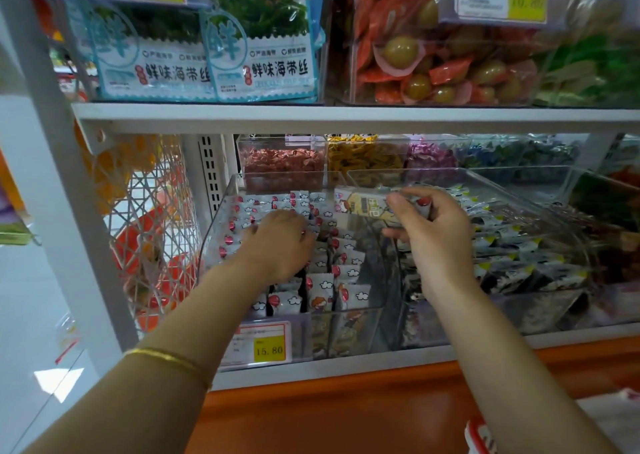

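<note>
A clear plastic bin point(221, 218) on the lower shelf holds rows of small white snack packets point(320, 285) printed with clouds and red balloons. My left hand point(277, 246) reaches into this bin, palm down, with its fingers curled among the packets; what they grip is hidden. My right hand point(433, 232) is raised over the divide between this bin and the one to its right. It pinches a small handful of packets point(367, 204), one yellow and white, one with a red spot.
A second clear bin point(554, 190) to the right holds dark packets. Smaller bins of wrapped sweets point(284, 163) stand behind. The upper shelf point(346, 116) carries seaweed bags and a box of egg snacks. A price tag point(268, 344) reads 15.80. An orange ledge point(346, 412) runs below.
</note>
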Action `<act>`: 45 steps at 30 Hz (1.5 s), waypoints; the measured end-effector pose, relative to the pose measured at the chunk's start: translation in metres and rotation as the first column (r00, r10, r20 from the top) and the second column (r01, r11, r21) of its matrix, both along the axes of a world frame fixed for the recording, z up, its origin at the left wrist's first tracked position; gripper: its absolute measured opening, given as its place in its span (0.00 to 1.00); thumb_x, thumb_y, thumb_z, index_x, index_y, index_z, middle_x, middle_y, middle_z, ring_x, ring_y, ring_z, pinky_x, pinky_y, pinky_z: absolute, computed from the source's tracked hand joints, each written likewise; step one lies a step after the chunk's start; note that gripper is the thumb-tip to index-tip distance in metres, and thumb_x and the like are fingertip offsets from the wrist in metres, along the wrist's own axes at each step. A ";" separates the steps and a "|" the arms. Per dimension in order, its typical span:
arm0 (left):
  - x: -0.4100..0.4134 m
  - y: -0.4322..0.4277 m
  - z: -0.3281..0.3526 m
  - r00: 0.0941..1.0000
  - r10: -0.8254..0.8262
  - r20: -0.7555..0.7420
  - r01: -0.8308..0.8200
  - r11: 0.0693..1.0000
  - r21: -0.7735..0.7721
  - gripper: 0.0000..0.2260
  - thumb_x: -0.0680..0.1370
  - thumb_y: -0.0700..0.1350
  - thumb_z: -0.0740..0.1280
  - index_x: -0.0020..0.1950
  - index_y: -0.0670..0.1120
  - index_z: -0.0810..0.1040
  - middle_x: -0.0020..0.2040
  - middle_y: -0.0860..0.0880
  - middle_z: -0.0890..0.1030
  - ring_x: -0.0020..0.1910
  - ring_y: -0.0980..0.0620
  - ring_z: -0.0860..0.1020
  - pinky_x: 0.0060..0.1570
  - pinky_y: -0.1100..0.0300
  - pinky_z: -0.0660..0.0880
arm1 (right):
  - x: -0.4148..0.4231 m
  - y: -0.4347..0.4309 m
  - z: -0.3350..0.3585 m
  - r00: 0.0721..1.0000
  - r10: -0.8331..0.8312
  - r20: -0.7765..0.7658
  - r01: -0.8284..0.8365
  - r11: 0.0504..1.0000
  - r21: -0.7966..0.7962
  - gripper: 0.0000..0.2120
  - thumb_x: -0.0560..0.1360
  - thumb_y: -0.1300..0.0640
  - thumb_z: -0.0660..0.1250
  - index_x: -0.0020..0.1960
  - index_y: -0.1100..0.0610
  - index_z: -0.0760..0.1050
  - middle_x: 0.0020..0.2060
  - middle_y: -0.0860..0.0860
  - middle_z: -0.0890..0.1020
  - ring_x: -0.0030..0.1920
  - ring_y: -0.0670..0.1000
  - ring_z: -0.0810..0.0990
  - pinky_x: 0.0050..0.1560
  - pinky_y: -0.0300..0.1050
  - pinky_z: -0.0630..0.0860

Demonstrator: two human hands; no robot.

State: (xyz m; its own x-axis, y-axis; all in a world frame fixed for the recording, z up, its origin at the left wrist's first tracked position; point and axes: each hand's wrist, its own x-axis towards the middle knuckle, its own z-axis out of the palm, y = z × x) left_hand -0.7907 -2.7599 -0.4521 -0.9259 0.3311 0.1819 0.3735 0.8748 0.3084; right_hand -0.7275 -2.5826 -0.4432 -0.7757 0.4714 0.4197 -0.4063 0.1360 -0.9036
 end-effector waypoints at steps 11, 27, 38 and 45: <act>-0.029 0.011 -0.014 0.997 -0.002 0.079 0.033 0.921 -0.388 0.28 0.79 0.61 0.42 0.72 0.47 0.62 0.76 0.49 0.59 0.76 0.50 0.47 0.67 0.34 0.43 | -0.009 -0.001 -0.001 1.000 -0.001 -0.007 0.001 1.000 0.024 0.10 0.74 0.57 0.69 0.54 0.59 0.75 0.50 0.48 0.76 0.45 0.55 0.82 0.32 0.30 0.75; 0.014 -0.008 -0.017 0.995 -0.094 0.021 0.096 0.953 -0.286 0.29 0.79 0.62 0.42 0.73 0.50 0.63 0.75 0.51 0.60 0.76 0.53 0.48 0.71 0.39 0.41 | -0.085 -0.042 0.026 0.986 0.042 0.161 -0.157 0.559 0.814 0.11 0.72 0.54 0.72 0.48 0.59 0.73 0.43 0.51 0.76 0.43 0.48 0.72 0.35 0.36 0.63; 0.018 -0.009 -0.018 0.996 -0.091 0.024 0.094 0.971 -0.219 0.27 0.79 0.60 0.43 0.73 0.50 0.63 0.76 0.51 0.60 0.76 0.53 0.48 0.71 0.41 0.41 | -0.106 -0.050 0.033 0.979 0.092 0.182 -0.204 0.436 0.877 0.11 0.69 0.55 0.74 0.46 0.56 0.75 0.42 0.50 0.77 0.40 0.48 0.73 0.34 0.40 0.65; 0.020 -0.010 -0.015 0.995 -0.090 0.030 0.094 0.977 -0.190 0.27 0.79 0.61 0.44 0.74 0.51 0.61 0.76 0.51 0.58 0.76 0.53 0.47 0.70 0.41 0.40 | -0.106 -0.059 0.015 0.939 -0.040 0.342 -0.322 0.246 0.914 0.18 0.71 0.54 0.72 0.57 0.62 0.75 0.53 0.56 0.78 0.50 0.54 0.76 0.47 0.48 0.71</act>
